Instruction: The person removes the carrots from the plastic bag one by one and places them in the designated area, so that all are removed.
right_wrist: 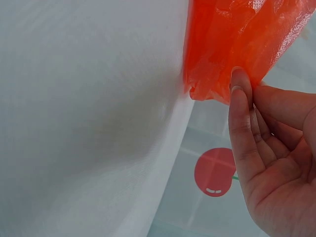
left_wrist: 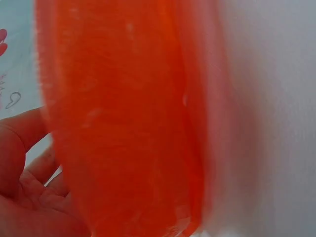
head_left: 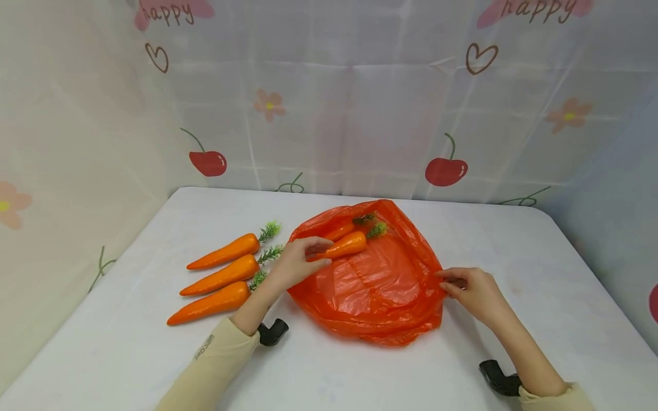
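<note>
In the head view, an orange-red plastic bag (head_left: 380, 285) lies with its mouth spread wide on the table. My left hand (head_left: 295, 265) reaches over its left rim, with thumb and fingers round the narrow end of a carrot (head_left: 349, 244). Another carrot (head_left: 339, 230) lies behind that one inside the bag. At the bag's right side, my right hand (head_left: 475, 291) pinches the rim between thumb and fingers. The right wrist view shows this pinch on the bag (right_wrist: 232, 49) closely. The blurred bag (left_wrist: 123, 123) hides the left fingertips in the left wrist view.
Three carrots with green tops lie side by side left of the bag: a far one (head_left: 226, 253), a middle one (head_left: 223, 275) and a near one (head_left: 213, 302). A white table (head_left: 329, 377) bears everything. Behind it hangs a printed curtain (head_left: 349, 114).
</note>
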Tool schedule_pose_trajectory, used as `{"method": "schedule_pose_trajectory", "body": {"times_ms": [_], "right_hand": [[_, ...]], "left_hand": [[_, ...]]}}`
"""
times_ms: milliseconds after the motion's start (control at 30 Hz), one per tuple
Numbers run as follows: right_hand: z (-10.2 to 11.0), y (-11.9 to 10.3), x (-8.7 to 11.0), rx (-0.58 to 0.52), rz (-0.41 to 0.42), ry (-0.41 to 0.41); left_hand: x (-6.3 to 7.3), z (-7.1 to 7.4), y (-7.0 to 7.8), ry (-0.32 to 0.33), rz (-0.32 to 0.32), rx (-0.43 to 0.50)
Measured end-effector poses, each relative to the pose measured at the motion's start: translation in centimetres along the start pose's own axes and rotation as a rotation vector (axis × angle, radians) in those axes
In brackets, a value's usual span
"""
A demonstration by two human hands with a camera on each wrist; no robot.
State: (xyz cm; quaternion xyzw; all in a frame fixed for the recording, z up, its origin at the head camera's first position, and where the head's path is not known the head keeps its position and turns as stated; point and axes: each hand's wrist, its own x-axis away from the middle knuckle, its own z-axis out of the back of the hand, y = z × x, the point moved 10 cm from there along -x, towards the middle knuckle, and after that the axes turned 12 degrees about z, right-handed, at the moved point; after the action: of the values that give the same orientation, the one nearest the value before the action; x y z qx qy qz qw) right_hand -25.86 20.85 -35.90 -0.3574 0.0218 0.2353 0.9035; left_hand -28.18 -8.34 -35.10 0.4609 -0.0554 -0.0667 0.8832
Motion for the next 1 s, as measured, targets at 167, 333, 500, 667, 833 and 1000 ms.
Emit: {"method": "schedule_pose_trajectory", "body": {"times_ms": [167, 333, 500, 667, 833, 1000], "right_hand": [[-0.3, 0.1, 0.1, -0.003, -0.005, 0.001], [-0.4, 0.2, 0.1, -0.007, -0.013, -0.005], [-0.3, 0.2, 0.0, -0.002, -0.007, -0.007], [-0.2, 0.0, -0.1, 0.004, 0.004, -0.007], [-0.1, -0.1, -0.1, 0.007, 0.003, -0.007], [-0.1, 0.0, -0.1, 0.008, -0.004, -0.007]], "left_hand": [[-0.7, -0.9, -0.4, 0.033, -0.018, -0.144], [-0.9, -1.2, -0.6, 0.045, -0.022, -0.177], [-1.2, -1.1, -1.3, 0.041, -0.027, -0.166], [-1.4, -1.2, -1.9, -0.001, -0.011, -0.139], [-1.4, -1.7, -2.4, -0.042, 0.009, -0.166], [-1.4, -2.2, -2.7, -0.064, 0.019, -0.204]]}}
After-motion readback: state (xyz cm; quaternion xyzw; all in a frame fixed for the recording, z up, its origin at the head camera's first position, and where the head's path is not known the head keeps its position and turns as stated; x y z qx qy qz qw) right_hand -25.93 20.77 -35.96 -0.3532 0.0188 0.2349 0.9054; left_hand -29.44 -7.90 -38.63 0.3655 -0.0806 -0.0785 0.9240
